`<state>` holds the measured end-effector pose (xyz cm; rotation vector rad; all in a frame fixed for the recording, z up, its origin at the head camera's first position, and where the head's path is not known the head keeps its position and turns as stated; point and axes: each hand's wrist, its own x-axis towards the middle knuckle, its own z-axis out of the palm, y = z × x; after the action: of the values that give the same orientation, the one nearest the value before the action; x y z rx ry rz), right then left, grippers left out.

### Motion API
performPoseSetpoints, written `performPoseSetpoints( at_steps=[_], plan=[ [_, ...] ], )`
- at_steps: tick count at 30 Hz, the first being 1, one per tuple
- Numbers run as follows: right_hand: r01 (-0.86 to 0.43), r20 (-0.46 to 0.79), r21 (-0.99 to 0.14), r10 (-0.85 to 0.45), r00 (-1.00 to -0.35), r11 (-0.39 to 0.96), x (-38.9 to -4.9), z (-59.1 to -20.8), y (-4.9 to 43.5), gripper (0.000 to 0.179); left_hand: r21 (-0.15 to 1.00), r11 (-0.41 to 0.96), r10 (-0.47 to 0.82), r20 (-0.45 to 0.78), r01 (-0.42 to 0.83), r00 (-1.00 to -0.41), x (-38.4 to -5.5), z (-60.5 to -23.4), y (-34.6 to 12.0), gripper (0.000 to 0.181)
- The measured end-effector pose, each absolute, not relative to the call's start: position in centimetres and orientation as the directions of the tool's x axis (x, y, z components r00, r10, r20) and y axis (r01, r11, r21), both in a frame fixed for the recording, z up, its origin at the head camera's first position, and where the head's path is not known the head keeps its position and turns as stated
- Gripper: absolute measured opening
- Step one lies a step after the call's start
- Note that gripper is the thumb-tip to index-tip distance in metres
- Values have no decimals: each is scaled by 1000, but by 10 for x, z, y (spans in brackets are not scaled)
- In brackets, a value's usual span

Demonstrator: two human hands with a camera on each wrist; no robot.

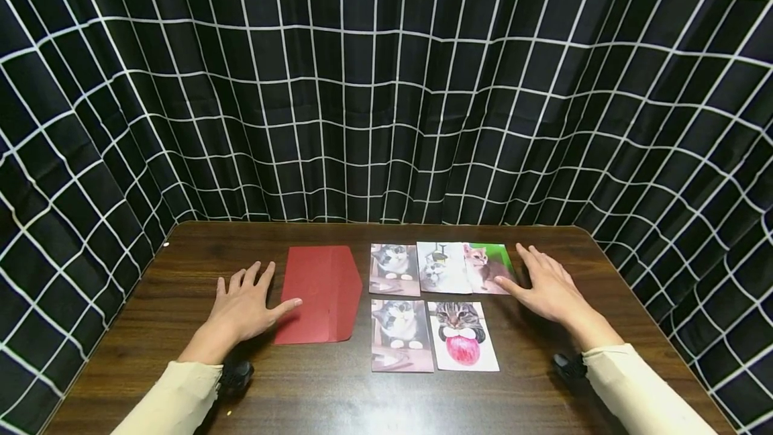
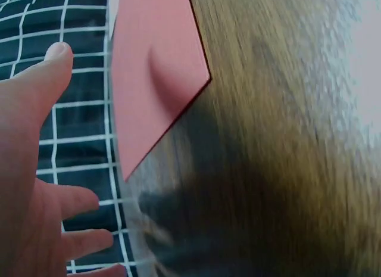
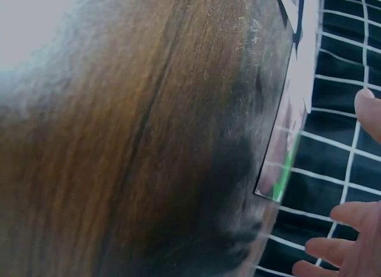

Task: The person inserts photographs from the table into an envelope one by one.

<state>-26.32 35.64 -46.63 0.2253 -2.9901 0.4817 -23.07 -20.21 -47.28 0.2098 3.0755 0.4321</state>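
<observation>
Wood tbl (image 1: 302, 395): red env (image 1: 317, 287), insides hidden, nr L hand (image 1: 243, 307).

The left hand (image 1: 244, 307) lies palm down, fingers (image 1: 248, 277) fanned forward, thumb (image 1: 286, 308) stretched sideways toward the right hand (image 1: 549, 291). That one, also back uppermost, has extended fingers closer together and its thumb out leftward. Behind each hand, a sleeved forearm (image 1: 643, 388) slants outward.
</observation>
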Motion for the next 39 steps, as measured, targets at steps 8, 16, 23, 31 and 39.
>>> performPoseSetpoints(
  at_steps=[8, 16, 23, 31, 39],
  plan=[
    [-111, 91, -288, -88, -992, 951, -270, -476, 353, 103, 256, 961, 117, -43, 103, -992, -231, -477, -190, 111],
    [-71, 31, -269, -65, -997, 961, -272, -476, 348, 108, 240, 967, 109, -92, 85, -990, -231, -477, -180, 113],
    [-42, 23, -305, -37, -999, 951, -273, -480, 347, 107, 213, 974, 97, -86, 76, -992, -231, -479, -174, 112],
    [-23, 33, -320, -14, -999, 947, -276, -484, 346, 106, 203, 977, 84, -86, 65, -993, -231, -479, -171, 111],
    [-4, 73, -328, 21, -997, 945, -280, -488, 343, 98, 214, 975, 74, -50, 61, -996, -233, -480, -173, 108]
  ],
)
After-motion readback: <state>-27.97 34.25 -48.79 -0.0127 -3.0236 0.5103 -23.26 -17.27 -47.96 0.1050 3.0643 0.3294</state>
